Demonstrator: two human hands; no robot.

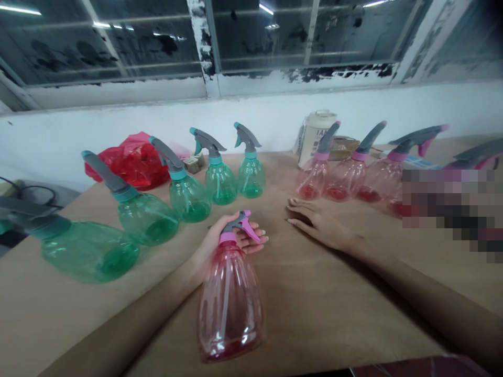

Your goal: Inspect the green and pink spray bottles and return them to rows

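A pink spray bottle with a grey head and pink trigger stands near the table's front edge. My left hand is wrapped round its neck, just under the trigger. My right hand lies flat on the wooden table to the right, fingers stretched out and holding nothing. It rests just in front of a row of pink spray bottles.
Several green spray bottles stand in a curved row at the left. A red plastic bag lies behind them by the white wall. A cream jar and a cardboard box sit at the back. A dark cable lies at far left.
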